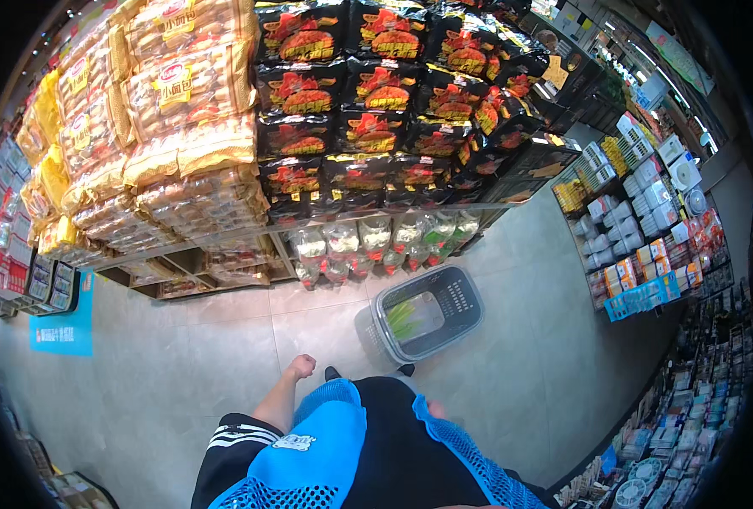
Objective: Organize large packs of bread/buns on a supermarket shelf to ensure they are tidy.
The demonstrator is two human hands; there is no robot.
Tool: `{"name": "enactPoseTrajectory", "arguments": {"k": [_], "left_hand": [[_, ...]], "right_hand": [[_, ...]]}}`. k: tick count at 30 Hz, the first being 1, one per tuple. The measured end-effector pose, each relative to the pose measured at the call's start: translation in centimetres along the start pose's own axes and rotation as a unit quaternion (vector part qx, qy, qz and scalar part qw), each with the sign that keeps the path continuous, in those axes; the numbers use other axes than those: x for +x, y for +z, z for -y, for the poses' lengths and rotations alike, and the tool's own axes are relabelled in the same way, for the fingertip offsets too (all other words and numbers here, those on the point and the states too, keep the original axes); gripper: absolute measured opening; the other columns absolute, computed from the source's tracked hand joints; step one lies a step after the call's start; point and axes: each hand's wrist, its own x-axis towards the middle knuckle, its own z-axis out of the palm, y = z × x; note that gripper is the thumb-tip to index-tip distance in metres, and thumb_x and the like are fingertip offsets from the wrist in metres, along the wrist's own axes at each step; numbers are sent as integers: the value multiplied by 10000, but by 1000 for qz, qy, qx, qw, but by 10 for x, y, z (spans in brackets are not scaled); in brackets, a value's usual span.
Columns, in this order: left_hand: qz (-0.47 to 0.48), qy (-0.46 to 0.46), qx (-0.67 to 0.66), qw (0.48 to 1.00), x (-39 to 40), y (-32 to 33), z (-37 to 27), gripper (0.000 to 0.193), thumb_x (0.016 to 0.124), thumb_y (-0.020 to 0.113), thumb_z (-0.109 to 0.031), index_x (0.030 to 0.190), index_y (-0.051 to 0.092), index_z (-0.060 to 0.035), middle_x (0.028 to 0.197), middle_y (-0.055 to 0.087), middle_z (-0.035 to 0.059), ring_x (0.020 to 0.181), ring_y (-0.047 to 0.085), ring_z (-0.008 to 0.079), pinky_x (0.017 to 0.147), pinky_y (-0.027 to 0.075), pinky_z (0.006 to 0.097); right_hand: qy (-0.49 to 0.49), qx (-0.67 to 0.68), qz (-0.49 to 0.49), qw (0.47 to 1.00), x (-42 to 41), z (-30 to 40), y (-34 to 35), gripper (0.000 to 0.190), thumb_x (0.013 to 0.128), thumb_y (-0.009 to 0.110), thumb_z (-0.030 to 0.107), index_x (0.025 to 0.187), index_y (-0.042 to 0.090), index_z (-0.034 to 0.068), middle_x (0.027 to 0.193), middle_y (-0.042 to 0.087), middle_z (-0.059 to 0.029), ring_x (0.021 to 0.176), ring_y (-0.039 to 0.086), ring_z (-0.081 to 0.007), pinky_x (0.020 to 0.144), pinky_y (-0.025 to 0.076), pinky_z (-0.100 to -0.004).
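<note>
My left hand (302,366) hangs low in front of my body, its fingers curled, with nothing visible in it. Only a small part of my right hand (435,408) shows beside the blue mesh vest, so its fingers are hidden. A grey plastic shopping basket (464,291) stands on the floor just beyond my feet, touched by neither hand. Inside it lie long green vegetables (402,320) in what looks like clear wrapping. Behind the basket is a display stacked with bagged small breads (186,83) and black-and-red snack packets (376,89).
Clear bags with pale contents (375,235) hang below the display's edge, near the basket. A rack of small packaged goods (637,216) stands at the right. More shelved goods (682,432) line the lower right, and other stocked shelves (17,254) stand at the far left.
</note>
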Motion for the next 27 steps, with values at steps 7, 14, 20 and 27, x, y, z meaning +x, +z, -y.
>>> {"name": "enactPoseTrajectory", "arguments": {"k": [7, 14, 20, 27], "left_hand": [[-26, -100, -72, 992, -37, -27, 83, 196, 677, 412, -163, 642, 530, -11, 602, 531, 94, 534, 529, 180, 428, 411, 289], [-64, -214, -95, 970, -80, -15, 157, 236, 704, 472, -203, 793, 539, 6, 739, 555, 123, 604, 549, 206, 492, 446, 316], [-76, -103, -88, 988, -95, -20, 118, 206, 697, 492, -206, 743, 555, -15, 774, 548, 127, 650, 547, 205, 528, 450, 315], [-105, -8, 59, 993, -14, -59, 99, 182, 720, 485, -189, 768, 553, -28, 721, 538, 102, 612, 525, 174, 526, 440, 283]], "right_hand": [[-32, -59, 30, 997, 36, 49, -21, 278, 736, 347, 213, 764, 557, 34, 840, 539, -168, 777, 519, -318, 669, 405, -402], [-102, 136, 92, 981, 100, 136, -60, 273, 729, 352, 216, 787, 561, 49, 870, 531, -166, 809, 515, -295, 696, 404, -377], [-188, -132, 114, 967, 159, 188, -104, 259, 714, 355, 198, 795, 561, 63, 878, 530, -148, 843, 490, -299, 756, 372, -366], [-219, -27, 132, 966, 207, 237, -157, 260, 725, 380, 237, 810, 564, 73, 807, 548, -143, 806, 515, -271, 725, 389, -317]]}}
